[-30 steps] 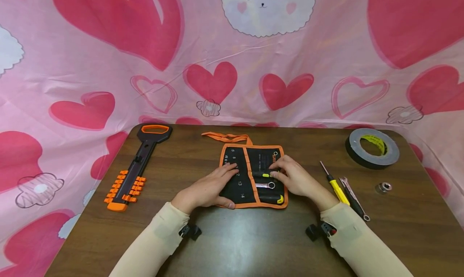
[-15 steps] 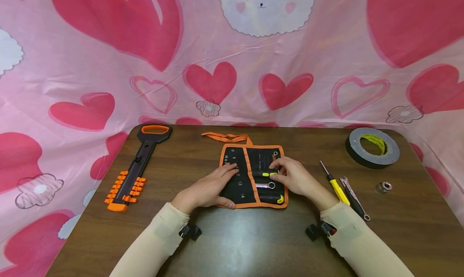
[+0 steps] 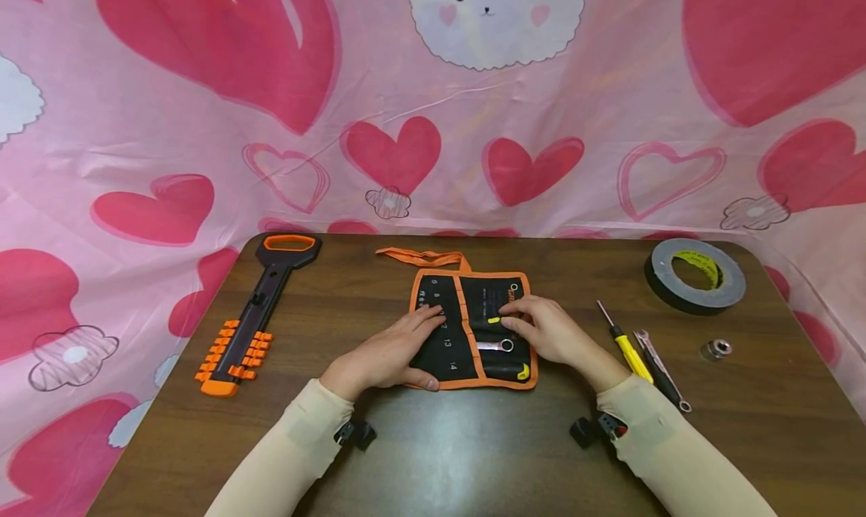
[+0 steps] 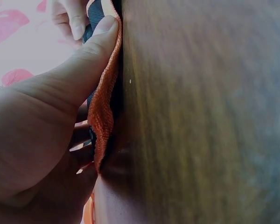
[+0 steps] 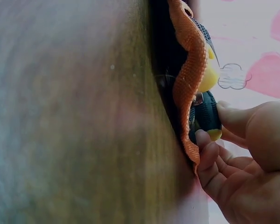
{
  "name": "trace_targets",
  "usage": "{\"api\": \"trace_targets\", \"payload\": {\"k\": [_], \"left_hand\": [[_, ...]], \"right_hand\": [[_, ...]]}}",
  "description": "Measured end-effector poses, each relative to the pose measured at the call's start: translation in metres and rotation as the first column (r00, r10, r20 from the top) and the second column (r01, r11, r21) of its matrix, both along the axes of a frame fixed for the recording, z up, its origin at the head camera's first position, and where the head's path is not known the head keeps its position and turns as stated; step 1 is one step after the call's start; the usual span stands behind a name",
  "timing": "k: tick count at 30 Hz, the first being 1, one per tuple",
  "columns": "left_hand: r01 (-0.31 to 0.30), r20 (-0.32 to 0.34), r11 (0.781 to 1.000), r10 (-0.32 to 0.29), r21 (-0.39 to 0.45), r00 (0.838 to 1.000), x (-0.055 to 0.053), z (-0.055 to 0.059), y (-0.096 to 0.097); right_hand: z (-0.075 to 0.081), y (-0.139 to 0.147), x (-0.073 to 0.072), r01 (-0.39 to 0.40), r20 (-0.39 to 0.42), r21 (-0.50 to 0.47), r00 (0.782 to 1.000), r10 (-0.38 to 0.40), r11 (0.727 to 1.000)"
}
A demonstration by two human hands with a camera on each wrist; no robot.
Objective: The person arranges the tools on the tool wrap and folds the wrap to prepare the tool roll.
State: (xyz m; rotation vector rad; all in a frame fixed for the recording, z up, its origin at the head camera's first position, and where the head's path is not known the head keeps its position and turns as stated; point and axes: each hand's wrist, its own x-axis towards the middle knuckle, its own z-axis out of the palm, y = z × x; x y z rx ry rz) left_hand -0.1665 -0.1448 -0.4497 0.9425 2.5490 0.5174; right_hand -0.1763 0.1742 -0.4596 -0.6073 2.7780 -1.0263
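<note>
A black tool pouch (image 3: pixel 446 355) with orange trim lies unrolled at the table's middle, numbers printed on its left half. My left hand (image 3: pixel 392 352) rests on that half with fingers spread, the thumb along the near orange edge in the left wrist view. Over the right half, my right hand (image 3: pixel 551 329) pinches the end of a black-and-yellow tool handle (image 5: pixel 209 112) between thumb and fingers; the rest of it is hidden, so its exact kind is unclear. A combination wrench (image 3: pixel 497 346) and another black tool with a yellow end (image 3: pixel 523 372) sit in pockets nearer me.
Right of the pouch lie a yellow-handled screwdriver (image 3: pixel 632 355), a black-handled tool (image 3: pixel 661 378) and a wrench (image 3: pixel 666 367). Beyond them are a metal socket (image 3: pixel 717 349) and a tape roll (image 3: pixel 727 291). A black rack with orange clips (image 3: pixel 246 325) lies at left.
The yellow part of the handle beside my right fingers has shifted slightly away from me and left, and the right fingertips have moved a little with it. My left hand has stayed put.
</note>
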Motion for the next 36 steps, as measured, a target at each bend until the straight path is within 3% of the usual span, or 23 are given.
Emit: {"api": "trace_targets", "payload": {"k": [16,25,36], "left_hand": [[-0.001,0.007,1.0,0.001,0.008,1.0,0.0005,0.0004,-0.001],[0.005,-0.006,1.0,-0.005,0.006,1.0,0.0006,0.0008,0.0003],[0.014,-0.019,1.0,-0.014,0.008,1.0,0.001,0.0004,0.0005]], "right_hand": [[0.002,-0.0025,0.0003,0.022,0.053,-0.021,0.998,-0.021,1.0],[0.0004,-0.004,-0.0017,-0.056,0.005,0.0,0.998,0.056,0.998],[0.0006,-0.0058,0.0016,-0.028,-0.027,0.001,0.999,0.028,1.0]]}}
